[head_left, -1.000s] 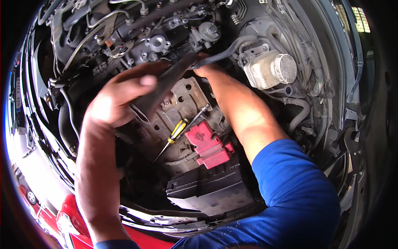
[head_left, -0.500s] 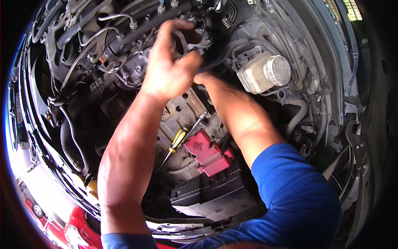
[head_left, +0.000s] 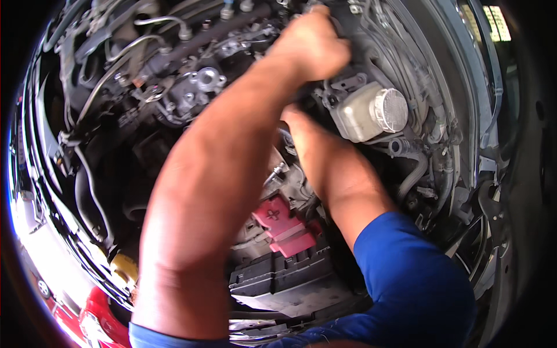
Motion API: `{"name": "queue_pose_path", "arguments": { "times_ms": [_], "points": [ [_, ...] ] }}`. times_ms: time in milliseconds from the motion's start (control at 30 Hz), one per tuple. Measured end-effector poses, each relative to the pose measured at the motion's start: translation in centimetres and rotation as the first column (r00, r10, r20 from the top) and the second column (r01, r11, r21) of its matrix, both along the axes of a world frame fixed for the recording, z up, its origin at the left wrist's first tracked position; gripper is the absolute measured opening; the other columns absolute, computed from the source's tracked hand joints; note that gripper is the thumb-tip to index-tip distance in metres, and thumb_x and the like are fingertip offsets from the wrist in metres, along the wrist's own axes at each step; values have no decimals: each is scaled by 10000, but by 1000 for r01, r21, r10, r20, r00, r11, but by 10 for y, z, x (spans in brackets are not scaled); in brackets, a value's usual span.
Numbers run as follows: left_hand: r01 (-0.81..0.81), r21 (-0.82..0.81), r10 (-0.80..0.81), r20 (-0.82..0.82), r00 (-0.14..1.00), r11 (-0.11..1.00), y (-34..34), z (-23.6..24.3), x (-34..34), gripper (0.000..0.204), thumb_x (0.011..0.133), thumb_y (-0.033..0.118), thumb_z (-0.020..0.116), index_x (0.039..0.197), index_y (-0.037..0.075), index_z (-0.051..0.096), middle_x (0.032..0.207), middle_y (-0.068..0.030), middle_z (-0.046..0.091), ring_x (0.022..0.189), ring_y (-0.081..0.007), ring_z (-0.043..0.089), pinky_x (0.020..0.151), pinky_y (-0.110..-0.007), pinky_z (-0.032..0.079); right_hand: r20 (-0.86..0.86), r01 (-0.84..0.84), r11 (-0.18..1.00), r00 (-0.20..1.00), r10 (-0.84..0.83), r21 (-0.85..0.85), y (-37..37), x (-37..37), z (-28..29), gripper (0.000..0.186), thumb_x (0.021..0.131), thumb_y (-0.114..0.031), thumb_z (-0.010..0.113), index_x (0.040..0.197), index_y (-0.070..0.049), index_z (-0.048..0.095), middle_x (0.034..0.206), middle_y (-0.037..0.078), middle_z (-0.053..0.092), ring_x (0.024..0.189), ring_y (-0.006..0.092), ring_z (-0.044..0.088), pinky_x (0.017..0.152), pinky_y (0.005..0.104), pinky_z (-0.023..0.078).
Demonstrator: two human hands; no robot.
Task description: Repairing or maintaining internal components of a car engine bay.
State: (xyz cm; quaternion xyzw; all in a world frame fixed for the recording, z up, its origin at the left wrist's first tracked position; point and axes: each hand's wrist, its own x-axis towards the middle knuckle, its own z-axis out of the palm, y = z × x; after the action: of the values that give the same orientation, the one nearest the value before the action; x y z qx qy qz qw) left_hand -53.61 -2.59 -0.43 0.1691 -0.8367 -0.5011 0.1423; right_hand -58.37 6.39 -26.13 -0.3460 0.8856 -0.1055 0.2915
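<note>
My left hand [head_left: 316,46] is stretched out over the far side of the engine bay, among the hoses and pipes behind the engine. Its fingers look curled, and what they hold, if anything, is hidden. Lower down, my right hand [head_left: 293,115] reaches into the dark gap beside the engine. Its fingers are out of sight under the left wrist and the shadow. Close to both hands stands a whitish fluid reservoir [head_left: 357,116] with a round cap [head_left: 390,110]. The metal engine parts [head_left: 206,79] with a round opening lie left of my left forearm.
A red plastic terminal cover [head_left: 284,223] sits by the black battery [head_left: 284,278] between my arms. A shiny metal tool end [head_left: 277,173] shows above it. A bent hose [head_left: 412,153] lies right of my right forearm. Metal pipes [head_left: 154,40] run over the engine at upper left.
My left hand has swung up and to the right, from beside the engine toward the far hoses, and its fingers have curled in. The left forearm now covers the yellow screwdriver. My right hand has barely moved.
</note>
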Motion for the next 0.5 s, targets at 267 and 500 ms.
{"name": "queue_pose_path", "arguments": {
  "times_ms": [267, 500],
  "points": [
    [-251, -335, 214, -145, 966, 908, -5, -21, 158, 450, 776, 138, 677, 1166, -37, 536, 1293, -269, 503, 1238, -424, 472, 1060, -456, 382, -87, -24, 1000, 996, 23, -9, -7, 22, 32, 428, 807, -313, 708, 1133, -40, 662, 1239, 213, 636, 1206, 350, 589, 998, 436, 485],
    [-327, -240, 254, -291, 923, 914, -1, -58, 213, 356, 776, 42, 643, 1114, -8, 540, 1264, -231, 516, 1224, -361, 486, 1048, -452, 380, -43, -11, 980, 999, 20, 199, -11, 24, 41, 305, 800, -271, 713, 1022, -63, 730, 1128, 210, 684, 1101, 350, 650, 920, 453, 538]
  ]
}}
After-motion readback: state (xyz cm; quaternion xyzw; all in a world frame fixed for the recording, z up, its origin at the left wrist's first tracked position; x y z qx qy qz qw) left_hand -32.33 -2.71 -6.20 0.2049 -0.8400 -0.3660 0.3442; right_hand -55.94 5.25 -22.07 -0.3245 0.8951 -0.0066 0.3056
